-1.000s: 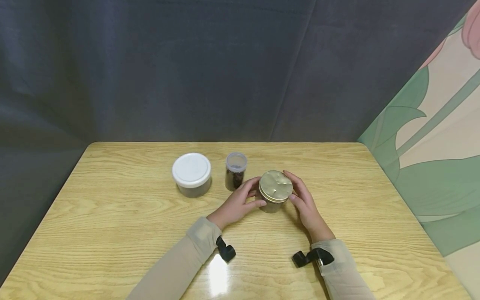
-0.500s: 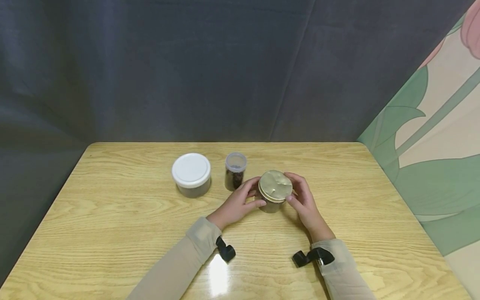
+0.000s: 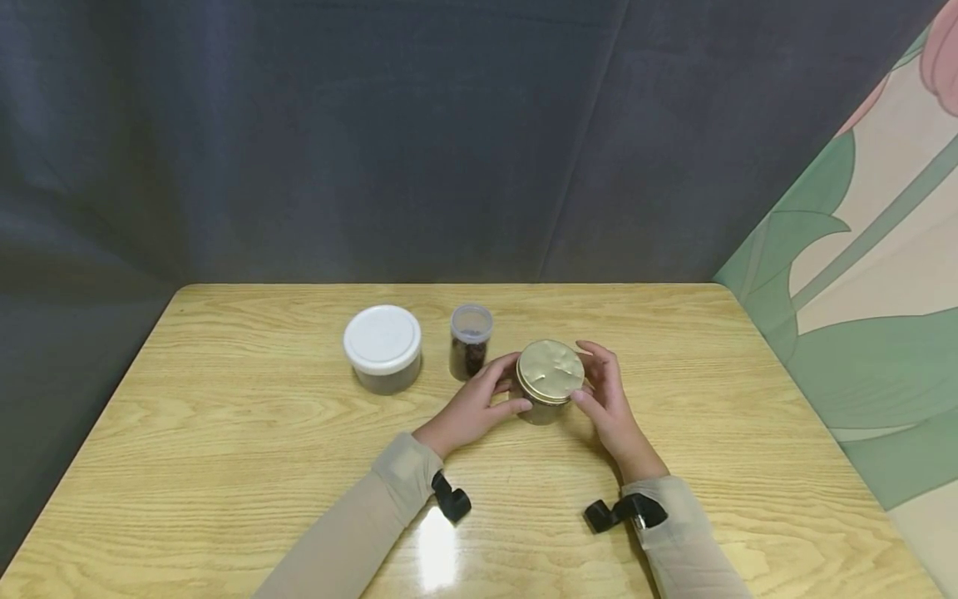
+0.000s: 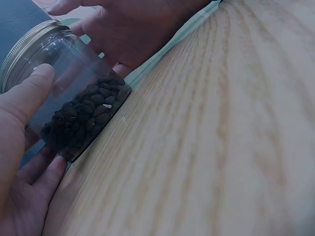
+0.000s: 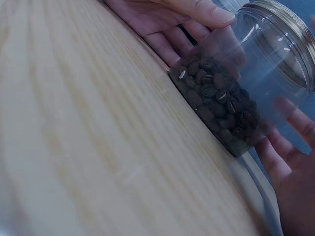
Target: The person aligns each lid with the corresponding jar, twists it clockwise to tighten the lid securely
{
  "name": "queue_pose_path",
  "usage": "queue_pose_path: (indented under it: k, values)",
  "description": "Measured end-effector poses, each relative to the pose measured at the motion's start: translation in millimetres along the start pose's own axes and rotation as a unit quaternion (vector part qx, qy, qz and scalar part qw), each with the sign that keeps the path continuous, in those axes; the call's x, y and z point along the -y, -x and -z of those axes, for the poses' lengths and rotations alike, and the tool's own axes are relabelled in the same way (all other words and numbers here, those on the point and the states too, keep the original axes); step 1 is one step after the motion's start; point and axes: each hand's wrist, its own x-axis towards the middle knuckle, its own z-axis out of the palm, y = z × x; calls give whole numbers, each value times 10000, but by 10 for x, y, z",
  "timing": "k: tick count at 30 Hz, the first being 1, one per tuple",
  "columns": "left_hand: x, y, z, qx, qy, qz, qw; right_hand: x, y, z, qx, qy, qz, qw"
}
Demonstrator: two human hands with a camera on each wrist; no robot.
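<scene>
A clear jar of dark coffee beans stands on the table with a dented gold lid on top. My left hand holds the jar's body from the left, its thumb at the front and its fingers around the far side. At the right of the lid, my right hand has its thumb against the near edge and its fingers curled loosely at the far side. The index fingertip looks slightly apart from the rim. The coffee beans fill the lower part of the jar.
Behind my left hand stands a slim clear container of dark contents. Farther left is a tub with a white lid. The wooden table ends at a dark curtain, with a floral panel on the right.
The lid's dents have shifted, so the lid appears turned clockwise. My right thumb has slid a little left and toward me, and the right fingers have moved right. My left hand stays put.
</scene>
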Motion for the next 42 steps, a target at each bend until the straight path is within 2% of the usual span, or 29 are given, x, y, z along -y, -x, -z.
queue_pose_path:
  k: [6,11,17,22,28,39,42]
  values:
    - [-14,-9,4,18,-18,43,10000,9,-12,11,-18,352,45,9994]
    - [-16,-6,9,56,0,88,9999,6,-14,5,19,400,62,9992]
    - [-1,-4,7,41,52,67,10000,11,-13,3,-55,190,-103,9998]
    - [-15,8,7,26,143,45,9999,-7,-13,4,-40,-136,70,9999]
    - [-18,8,7,39,47,109,9999,-26,-14,6,11,-395,167,9991]
    - [-10,15,15,74,7,83,9999,-33,-10,16,-6,-355,68,9993]
    - [0,6,10,57,-12,78,10000,-22,-2,15,-23,-121,8,9999]
